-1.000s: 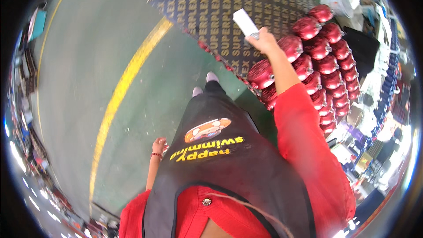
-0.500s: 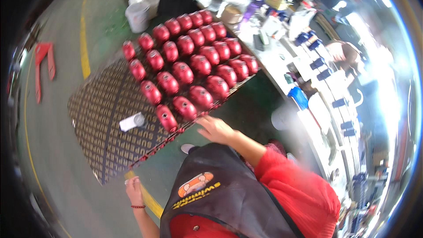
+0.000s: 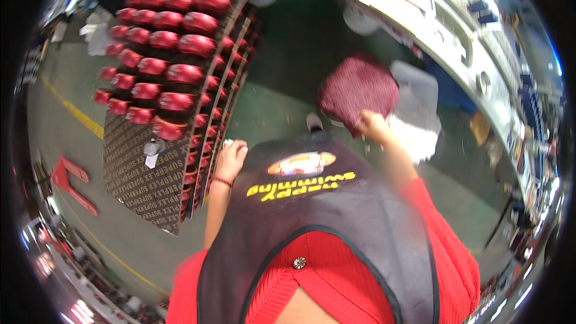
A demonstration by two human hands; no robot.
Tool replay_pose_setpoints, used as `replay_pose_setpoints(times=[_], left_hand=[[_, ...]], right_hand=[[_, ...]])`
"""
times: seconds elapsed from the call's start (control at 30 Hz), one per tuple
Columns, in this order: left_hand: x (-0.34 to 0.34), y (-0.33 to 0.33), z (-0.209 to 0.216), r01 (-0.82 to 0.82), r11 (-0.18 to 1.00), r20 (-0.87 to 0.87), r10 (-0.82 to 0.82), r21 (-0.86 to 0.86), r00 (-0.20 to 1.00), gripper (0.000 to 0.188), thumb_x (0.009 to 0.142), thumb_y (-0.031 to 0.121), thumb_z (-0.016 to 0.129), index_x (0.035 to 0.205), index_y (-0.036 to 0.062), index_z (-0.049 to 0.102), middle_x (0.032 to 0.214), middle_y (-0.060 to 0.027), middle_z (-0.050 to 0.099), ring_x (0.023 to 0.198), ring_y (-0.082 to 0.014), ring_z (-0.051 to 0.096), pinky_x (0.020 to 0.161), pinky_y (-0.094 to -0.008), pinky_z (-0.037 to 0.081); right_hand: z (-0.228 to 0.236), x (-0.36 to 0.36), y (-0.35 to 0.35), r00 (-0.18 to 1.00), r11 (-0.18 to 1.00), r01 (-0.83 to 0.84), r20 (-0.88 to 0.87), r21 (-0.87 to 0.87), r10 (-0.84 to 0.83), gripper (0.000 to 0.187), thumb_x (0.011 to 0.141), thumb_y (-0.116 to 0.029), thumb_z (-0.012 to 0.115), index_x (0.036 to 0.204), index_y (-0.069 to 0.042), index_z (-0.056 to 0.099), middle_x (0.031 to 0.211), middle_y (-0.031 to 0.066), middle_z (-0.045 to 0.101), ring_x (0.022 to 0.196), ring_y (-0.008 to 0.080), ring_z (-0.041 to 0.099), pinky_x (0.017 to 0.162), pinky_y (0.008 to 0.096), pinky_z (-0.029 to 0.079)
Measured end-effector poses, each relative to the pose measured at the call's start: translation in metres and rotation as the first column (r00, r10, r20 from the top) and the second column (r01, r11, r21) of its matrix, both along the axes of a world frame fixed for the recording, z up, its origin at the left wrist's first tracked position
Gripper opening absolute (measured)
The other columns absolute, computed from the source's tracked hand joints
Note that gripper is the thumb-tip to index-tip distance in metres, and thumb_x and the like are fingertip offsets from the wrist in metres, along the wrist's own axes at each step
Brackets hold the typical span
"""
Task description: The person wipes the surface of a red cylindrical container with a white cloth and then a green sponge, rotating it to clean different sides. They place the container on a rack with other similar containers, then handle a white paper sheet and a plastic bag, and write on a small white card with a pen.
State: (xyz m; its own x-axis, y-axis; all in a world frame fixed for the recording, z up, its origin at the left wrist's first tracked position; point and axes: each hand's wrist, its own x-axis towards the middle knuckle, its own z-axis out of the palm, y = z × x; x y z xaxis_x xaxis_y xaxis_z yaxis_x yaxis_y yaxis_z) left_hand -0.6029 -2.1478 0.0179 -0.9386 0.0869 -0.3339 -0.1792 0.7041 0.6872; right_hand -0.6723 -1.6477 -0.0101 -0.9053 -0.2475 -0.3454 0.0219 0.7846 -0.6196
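Observation:
My right hand (image 3: 373,126) is at the near edge of a maroon fabric-covered cushion (image 3: 359,87), fingers together and closed on its edge, slightly blurred. The cushion seems to be a seat; what bears it is hidden. My left hand (image 3: 231,159), a red bead bracelet at its wrist, hangs beside the stacked boards with fingers curled. A small whitish bit shows at its fingertips, too small to name. Rows of shiny red rounded shells (image 3: 180,73) stand on the patterned top board (image 3: 141,174), and more fill the layers below.
A small grey object with a white tag (image 3: 153,150) lies on the top board. Behind the cushion stand a grey plastic seat (image 3: 417,87) and a white bundle (image 3: 414,138). A long workbench (image 3: 396,6) curves along the right. A red forked frame (image 3: 75,183) lies at far left.
My view has swung right, so the stack now lies at the left. My right hand has left the stack's edge for the maroon cushion. My left hand is now close beside the stack.

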Motion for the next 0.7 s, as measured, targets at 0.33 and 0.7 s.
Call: replay_pose_setpoints(times=[0.33, 0.7], left_hand=[[-0.057, 0.066, -0.019, 0.327, 0.945, 0.247, -0.324, 0.030, 0.913, 0.022, 0.096, 0.024, 0.064, 0.112, 0.0092, 0.068, 0.101, -0.0150, 0.073, 0.099, -0.0336, 0.069, 0.087, -0.0425, 0.054], [-0.181, 0.109, -0.087, 0.475, 0.880, 0.296, -0.455, 0.006, 0.840, 0.031, 0.096, 0.032, 0.061, 0.114, 0.0080, 0.068, 0.108, -0.0170, 0.071, 0.102, -0.0351, 0.067, 0.092, -0.0429, 0.052]], right_hand=[[-0.029, 0.073, 0.137, 0.873, 0.873, 0.265, 0.282, 0.409, -0.397, 0.041, 0.089, -0.027, 0.072, 0.120, -0.001, 0.066, 0.108, 0.0230, 0.072, 0.105, 0.0372, 0.069, 0.093, 0.0445, 0.054], [-0.097, 0.146, 0.090, 0.585, 0.719, 0.562, 0.418, 0.408, -0.695, 0.046, 0.089, -0.032, 0.073, 0.122, 0.000, 0.066, 0.102, 0.0200, 0.074, 0.097, 0.0311, 0.072, 0.087, 0.0427, 0.056]])
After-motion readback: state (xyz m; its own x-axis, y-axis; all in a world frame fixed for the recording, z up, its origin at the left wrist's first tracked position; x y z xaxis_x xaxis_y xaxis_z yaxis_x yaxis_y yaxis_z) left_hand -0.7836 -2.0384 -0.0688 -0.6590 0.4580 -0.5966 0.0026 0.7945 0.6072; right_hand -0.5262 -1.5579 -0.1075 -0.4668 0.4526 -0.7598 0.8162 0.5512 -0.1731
